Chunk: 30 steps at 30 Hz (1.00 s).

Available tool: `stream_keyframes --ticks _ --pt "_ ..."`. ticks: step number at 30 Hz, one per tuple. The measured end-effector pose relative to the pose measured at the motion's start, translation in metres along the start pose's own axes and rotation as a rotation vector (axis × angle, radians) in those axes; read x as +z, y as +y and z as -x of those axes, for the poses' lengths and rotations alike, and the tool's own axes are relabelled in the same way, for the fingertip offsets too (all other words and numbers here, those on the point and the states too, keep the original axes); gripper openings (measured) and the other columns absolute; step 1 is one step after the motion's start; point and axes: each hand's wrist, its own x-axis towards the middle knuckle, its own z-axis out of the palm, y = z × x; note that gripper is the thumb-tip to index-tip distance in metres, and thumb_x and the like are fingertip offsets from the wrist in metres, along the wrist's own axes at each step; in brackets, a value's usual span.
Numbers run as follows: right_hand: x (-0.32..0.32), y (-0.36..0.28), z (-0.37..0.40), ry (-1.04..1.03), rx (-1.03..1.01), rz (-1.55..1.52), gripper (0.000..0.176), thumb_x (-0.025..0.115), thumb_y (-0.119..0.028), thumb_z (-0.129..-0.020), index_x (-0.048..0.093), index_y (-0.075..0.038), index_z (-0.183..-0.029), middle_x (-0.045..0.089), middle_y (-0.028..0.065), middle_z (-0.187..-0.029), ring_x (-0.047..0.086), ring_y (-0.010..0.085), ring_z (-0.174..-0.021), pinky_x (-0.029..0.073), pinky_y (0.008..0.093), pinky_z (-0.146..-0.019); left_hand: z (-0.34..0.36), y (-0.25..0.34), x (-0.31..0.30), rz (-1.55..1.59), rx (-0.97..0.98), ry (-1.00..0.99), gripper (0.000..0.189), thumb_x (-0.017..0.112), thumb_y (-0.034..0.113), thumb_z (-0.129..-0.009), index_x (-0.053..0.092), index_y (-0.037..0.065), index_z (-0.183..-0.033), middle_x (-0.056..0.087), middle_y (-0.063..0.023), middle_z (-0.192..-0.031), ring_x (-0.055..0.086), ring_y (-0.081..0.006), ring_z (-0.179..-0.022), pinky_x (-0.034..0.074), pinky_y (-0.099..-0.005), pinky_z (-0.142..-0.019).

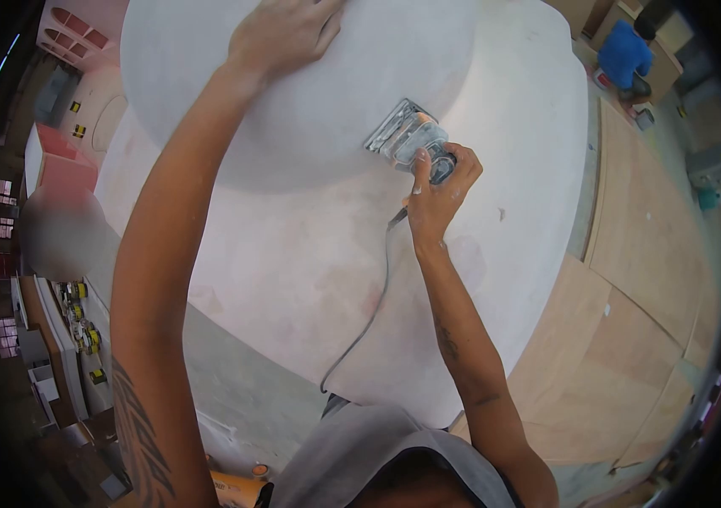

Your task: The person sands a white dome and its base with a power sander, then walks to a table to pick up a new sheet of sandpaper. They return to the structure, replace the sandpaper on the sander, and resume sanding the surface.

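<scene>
My right hand point(445, 190) is wrapped around a dusty electric palm sander point(415, 135). The sander's flat pad meets the lower right edge of a raised, rounded white panel point(360, 76). From the sander a dark cord point(386, 271) trails down over a larger pale, curved surface point(292, 245) toward my body. Higher up and to the left, my left hand point(284, 38) rests on the rounded panel with its fingers laid out; the frame's top edge cuts off some of the fingertips.
Plywood sheets point(648, 245) lie along the right side. A person in a blue shirt point(625, 55) crouches at the upper right. Pink shelving point(81, 34) stands at the upper left, and several small tins point(81, 317) line the left. An orange object point(237, 489) is near my left elbow.
</scene>
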Motion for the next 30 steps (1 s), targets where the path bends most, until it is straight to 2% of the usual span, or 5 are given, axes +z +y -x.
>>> stream_keyframes --ticks 15,16,20,25,30 --pt "0.025 -0.124 -0.143 -0.009 -0.499 0.417 0.024 0.077 -0.026 -0.091 0.072 -0.021 -0.113 0.058 0.0097 -0.127 0.059 0.0347 -0.109 0.058 0.0459 -0.075 0.012 0.009 -0.003 0.233 -0.144 0.111 0.044 0.049 0.023 -0.109 0.052 0.003 -0.148 0.054 -0.0176 -0.151 0.047 -0.0325 -0.147 0.032 -0.0464 -0.128" --pt "0.03 -0.137 -0.153 0.097 -0.635 0.368 0.021 0.076 -0.016 -0.085 0.07 -0.009 -0.105 0.066 0.0139 -0.106 0.067 0.0337 -0.096 0.056 0.0454 -0.081 0.012 0.009 -0.004 0.228 -0.154 0.115 0.044 0.049 0.023 -0.109 0.052 0.003 -0.148 0.054 -0.0176 -0.151 0.047 -0.0325 -0.147 0.032 -0.0464 -0.128" --pt "0.032 -0.161 -0.16 -0.067 -0.518 0.381 0.026 0.077 -0.019 -0.086 0.069 -0.012 -0.11 0.061 0.0139 -0.121 0.062 0.0382 -0.112 0.054 0.0488 -0.092 0.016 0.007 -0.005 0.212 -0.215 0.21 0.045 0.049 0.023 -0.109 0.052 0.004 -0.15 0.053 -0.0174 -0.153 0.045 -0.0329 -0.148 0.028 -0.0502 -0.129" --pt "0.023 -0.119 -0.125 -0.001 -0.59 0.409 0.024 0.077 -0.027 -0.091 0.072 -0.02 -0.114 0.058 0.0105 -0.128 0.059 0.0359 -0.111 0.059 0.046 -0.076 0.016 0.006 0.005 0.135 -0.245 0.199 0.045 0.051 0.023 -0.108 0.053 0.004 -0.149 0.055 -0.0163 -0.152 0.045 -0.0313 -0.149 0.024 -0.0561 -0.128" --pt "0.0 -0.083 -0.071 -0.082 -0.529 0.373 0.026 0.078 -0.026 -0.093 0.07 -0.015 -0.115 0.057 0.0122 -0.13 0.056 0.0358 -0.115 0.058 0.0469 -0.078 0.01 0.011 0.009 -0.052 -0.168 0.117 0.042 0.052 0.023 -0.104 0.06 0.004 -0.14 0.06 -0.014 -0.146 0.047 -0.0276 -0.147 0.025 -0.0588 -0.127"
